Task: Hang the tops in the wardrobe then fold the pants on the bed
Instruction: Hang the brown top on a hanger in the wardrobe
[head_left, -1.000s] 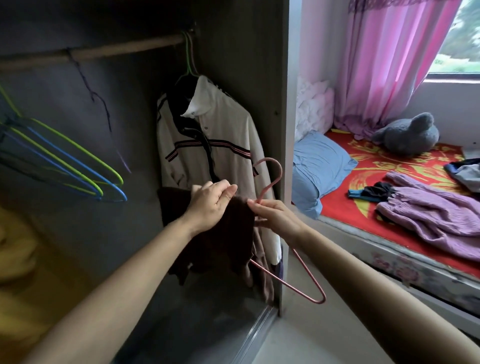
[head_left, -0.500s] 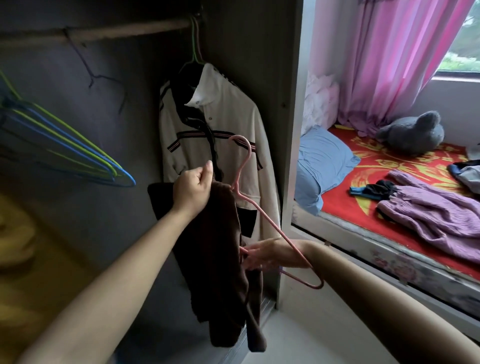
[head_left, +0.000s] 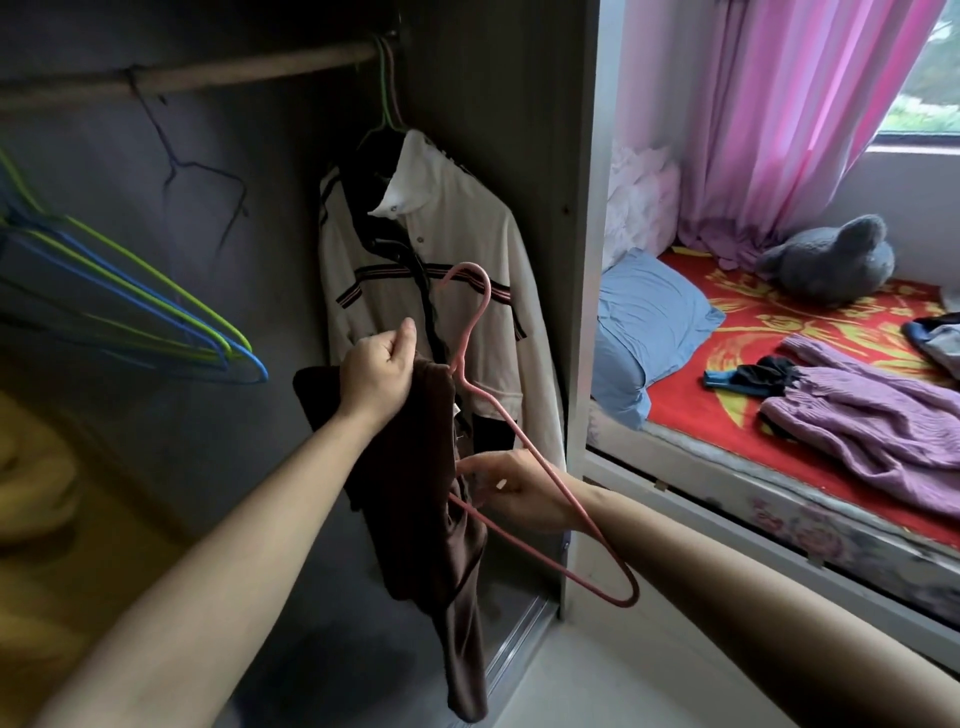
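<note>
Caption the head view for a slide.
Left hand grips a brown top; right hand holds a pink hanger against it, at the wardrobe.

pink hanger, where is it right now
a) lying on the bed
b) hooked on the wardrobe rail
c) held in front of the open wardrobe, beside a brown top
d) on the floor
C: the pink hanger is off the rail, held by the right hand, while the left hand grips the brown top beside its neck.

one pink hanger, one brown top, one white shirt, one blue pillow, one grey plush toy
</note>
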